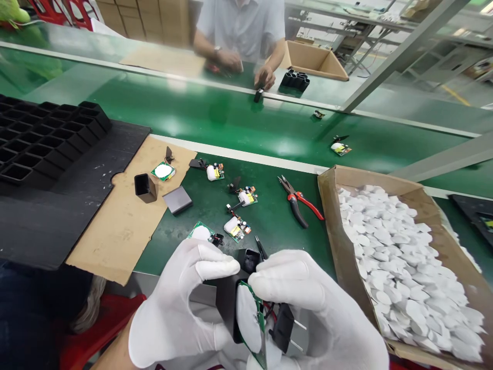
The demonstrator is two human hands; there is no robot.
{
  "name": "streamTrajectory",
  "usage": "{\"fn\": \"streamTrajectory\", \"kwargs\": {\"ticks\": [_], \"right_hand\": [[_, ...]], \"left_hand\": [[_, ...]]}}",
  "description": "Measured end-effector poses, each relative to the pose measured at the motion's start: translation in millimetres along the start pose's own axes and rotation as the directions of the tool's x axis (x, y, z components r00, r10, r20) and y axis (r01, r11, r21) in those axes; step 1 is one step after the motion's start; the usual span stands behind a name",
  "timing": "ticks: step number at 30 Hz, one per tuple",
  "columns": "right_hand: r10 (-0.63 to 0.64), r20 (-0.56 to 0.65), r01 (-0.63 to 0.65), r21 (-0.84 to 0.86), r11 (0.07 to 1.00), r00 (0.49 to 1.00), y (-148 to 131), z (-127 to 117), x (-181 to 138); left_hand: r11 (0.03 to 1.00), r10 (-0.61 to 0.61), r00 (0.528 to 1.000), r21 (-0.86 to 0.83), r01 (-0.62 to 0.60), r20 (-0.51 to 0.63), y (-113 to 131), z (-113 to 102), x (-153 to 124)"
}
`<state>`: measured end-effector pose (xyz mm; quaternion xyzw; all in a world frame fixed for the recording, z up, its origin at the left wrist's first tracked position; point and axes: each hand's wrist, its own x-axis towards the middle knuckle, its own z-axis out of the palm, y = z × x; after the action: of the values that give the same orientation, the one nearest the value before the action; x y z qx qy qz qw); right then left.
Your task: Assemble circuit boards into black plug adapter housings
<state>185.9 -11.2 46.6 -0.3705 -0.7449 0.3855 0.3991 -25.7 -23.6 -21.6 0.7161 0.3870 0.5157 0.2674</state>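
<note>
My left hand [181, 303], in a white glove, is closed on a black rectangular plastic case [226, 303]. In my white-gloved right hand [316, 298] is a green circuit board [262, 321] bearing a white oval pad; its edge is partly inside the case opening. Red and black wires run beside a black plug piece [284, 329] with two metal pins, near my right palm. Just beyond my fingertips stands another open black case [250, 260]. Dark tweezers [261, 248] lie beside it, partly hidden. A circuit board with a white pad [201, 232] rests beyond my left hand.
Several circuit boards [236, 227] lie on the green table [265, 169]. Red-and-black pliers [296, 200] lie right of them. A cardboard box [335, 241] of white pads stands right; black cases [54, 139] stand left on a dark board. Across the table, a person [241, 36] handles a black piece.
</note>
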Motion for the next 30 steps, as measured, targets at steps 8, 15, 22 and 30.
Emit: {"fn": "streamTrajectory", "kwargs": {"ticks": [8,15,22,30], "right_hand": [[-0.012,0.074,0.014,-0.022,1.0,0.997,5,-5,1],[-0.002,0.11,0.014,-0.108,0.994,0.994,-2,-6,11],[0.034,0.134,-0.024,-0.08,0.997,0.99,5,-7,2],[0.156,0.152,-0.168,0.071,0.983,0.976,9,2,-5]], "left_hand": [[1.0,-0.011,1.0,0.004,0.011,0.012,-2,-1,-2],[1.0,0.0,1.0,0.02,-0.001,0.021,-5,-3,-2],[1.0,0.0,1.0,0.031,0.0,-0.009,-5,-1,0],[0.999,-0.015,1.0,0.048,0.016,-0.014,-12,-1,-6]]}}
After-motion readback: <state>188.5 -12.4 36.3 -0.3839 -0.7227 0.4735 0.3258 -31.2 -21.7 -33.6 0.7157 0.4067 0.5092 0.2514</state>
